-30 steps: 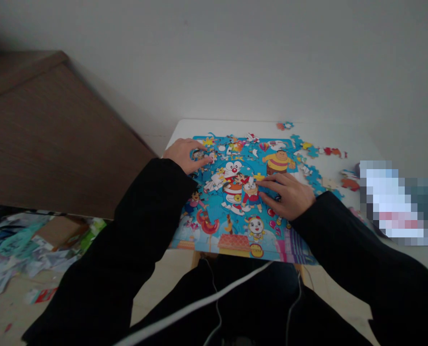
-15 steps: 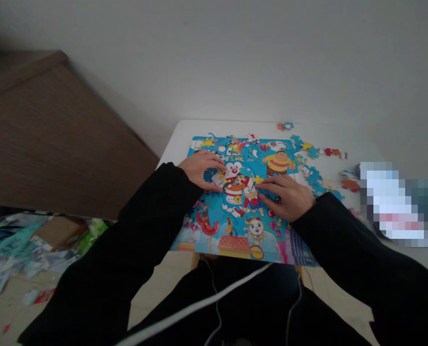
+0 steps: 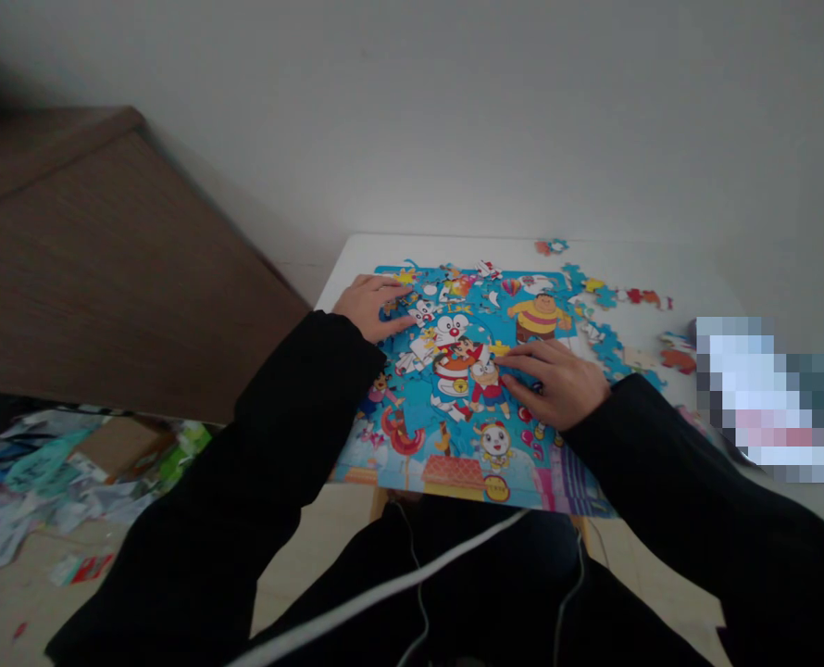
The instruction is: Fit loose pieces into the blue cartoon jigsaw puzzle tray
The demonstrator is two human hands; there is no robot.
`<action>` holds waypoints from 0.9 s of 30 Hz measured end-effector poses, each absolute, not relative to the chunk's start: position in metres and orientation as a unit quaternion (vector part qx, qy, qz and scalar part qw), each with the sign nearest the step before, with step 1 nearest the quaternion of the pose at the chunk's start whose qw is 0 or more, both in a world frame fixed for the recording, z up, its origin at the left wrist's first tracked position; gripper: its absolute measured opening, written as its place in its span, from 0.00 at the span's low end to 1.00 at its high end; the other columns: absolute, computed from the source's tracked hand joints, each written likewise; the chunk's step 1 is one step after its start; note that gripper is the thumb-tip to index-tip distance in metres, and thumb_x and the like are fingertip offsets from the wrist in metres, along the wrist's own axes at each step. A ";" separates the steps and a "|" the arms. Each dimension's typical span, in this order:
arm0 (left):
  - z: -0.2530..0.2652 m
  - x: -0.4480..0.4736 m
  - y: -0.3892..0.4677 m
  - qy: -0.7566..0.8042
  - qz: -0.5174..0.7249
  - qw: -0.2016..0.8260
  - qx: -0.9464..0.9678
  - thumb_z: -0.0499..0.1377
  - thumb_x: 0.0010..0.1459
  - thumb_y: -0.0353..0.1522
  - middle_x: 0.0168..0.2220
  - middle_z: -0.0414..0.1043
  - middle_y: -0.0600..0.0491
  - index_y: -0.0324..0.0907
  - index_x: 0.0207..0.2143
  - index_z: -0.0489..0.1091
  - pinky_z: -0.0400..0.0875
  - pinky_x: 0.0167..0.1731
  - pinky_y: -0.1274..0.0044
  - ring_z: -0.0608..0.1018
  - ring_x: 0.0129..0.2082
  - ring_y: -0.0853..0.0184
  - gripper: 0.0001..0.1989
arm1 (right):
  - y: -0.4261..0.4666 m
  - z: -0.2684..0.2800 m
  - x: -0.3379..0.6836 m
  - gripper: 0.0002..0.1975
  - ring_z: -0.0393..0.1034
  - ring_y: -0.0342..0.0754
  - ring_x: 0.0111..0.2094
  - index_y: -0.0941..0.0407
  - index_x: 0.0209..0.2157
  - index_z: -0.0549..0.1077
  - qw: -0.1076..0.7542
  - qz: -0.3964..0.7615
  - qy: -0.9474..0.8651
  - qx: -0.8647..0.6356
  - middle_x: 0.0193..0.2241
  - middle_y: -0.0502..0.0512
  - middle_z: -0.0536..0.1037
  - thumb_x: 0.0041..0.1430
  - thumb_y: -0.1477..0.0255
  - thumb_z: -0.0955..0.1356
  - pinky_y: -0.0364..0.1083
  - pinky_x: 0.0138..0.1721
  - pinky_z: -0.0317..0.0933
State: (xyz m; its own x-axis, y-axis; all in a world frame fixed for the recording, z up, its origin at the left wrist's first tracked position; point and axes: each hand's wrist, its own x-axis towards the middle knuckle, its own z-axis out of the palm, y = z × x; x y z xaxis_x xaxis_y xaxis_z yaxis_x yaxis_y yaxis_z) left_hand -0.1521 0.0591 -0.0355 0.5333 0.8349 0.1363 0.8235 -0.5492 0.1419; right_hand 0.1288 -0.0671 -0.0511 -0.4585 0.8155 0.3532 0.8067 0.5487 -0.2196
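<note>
A colourful cartoon jigsaw puzzle (image 3: pixel 412 445) lies on the white table, mostly put together, with a blue cat figure (image 3: pixel 452 331) in its middle. At the puzzle's upper left rests my left hand (image 3: pixel 372 308), thumb and fingers apart around loose-looking puzzle pieces (image 3: pixel 422 312). I cannot make out anything held in it. My right hand (image 3: pixel 556 378) is laid on the right half, its fingertips touching the picture beside the figure in glasses (image 3: pixel 485 382). Its thumb and forefinger are apart, with no piece visible between them.
Loose puzzle pieces (image 3: pixel 603 338) are scattered along the puzzle's right side. A blurred-out bright object (image 3: pixel 763 398) lies at the table's right. To the left stands a brown wooden cabinet (image 3: pixel 141 278), with wrappers and litter (image 3: pixel 85 491) below. A white cable (image 3: pixel 384 588) crosses my lap.
My left hand has moved up and left, from beside the cat figure to the puzzle's upper left. My right hand has stayed in place. The view has shifted slightly.
</note>
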 end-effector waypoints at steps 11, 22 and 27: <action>-0.026 -0.171 0.063 0.476 0.061 0.024 0.877 0.57 0.49 0.48 0.48 0.68 0.45 0.40 0.48 0.69 0.58 0.53 0.68 0.69 0.49 0.58 0.29 | -0.068 -0.052 0.128 0.13 0.69 0.50 0.38 0.55 0.39 0.76 0.225 0.004 -0.852 -0.472 0.38 0.57 0.76 0.58 0.67 0.63 0.48 0.37 0.65; -0.014 -0.178 0.064 0.448 -0.024 0.092 0.889 0.58 0.44 0.48 0.42 0.72 0.48 0.42 0.45 0.72 0.63 0.45 0.75 0.73 0.43 0.62 0.28 | -0.067 -0.052 0.128 0.13 0.69 0.51 0.40 0.55 0.40 0.76 0.220 -0.002 -0.851 -0.477 0.38 0.57 0.76 0.58 0.67 0.62 0.49 0.38 0.65; -0.017 -0.177 0.062 0.459 0.011 0.069 0.886 0.59 0.42 0.48 0.39 0.71 0.51 0.45 0.41 0.74 0.65 0.41 0.77 0.73 0.39 0.64 0.25 | -0.067 -0.052 0.128 0.14 0.69 0.51 0.40 0.55 0.40 0.75 0.215 0.006 -0.852 -0.478 0.38 0.58 0.76 0.59 0.67 0.62 0.49 0.38 0.65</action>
State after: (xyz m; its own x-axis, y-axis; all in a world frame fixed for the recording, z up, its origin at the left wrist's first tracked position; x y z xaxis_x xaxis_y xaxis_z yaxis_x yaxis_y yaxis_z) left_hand -0.1769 0.0617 -0.0168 0.5790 0.8141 -0.0444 0.8112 -0.5697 0.1319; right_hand 0.1280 -0.0671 -0.0517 -0.4506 0.8167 0.3604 0.8112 0.5432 -0.2166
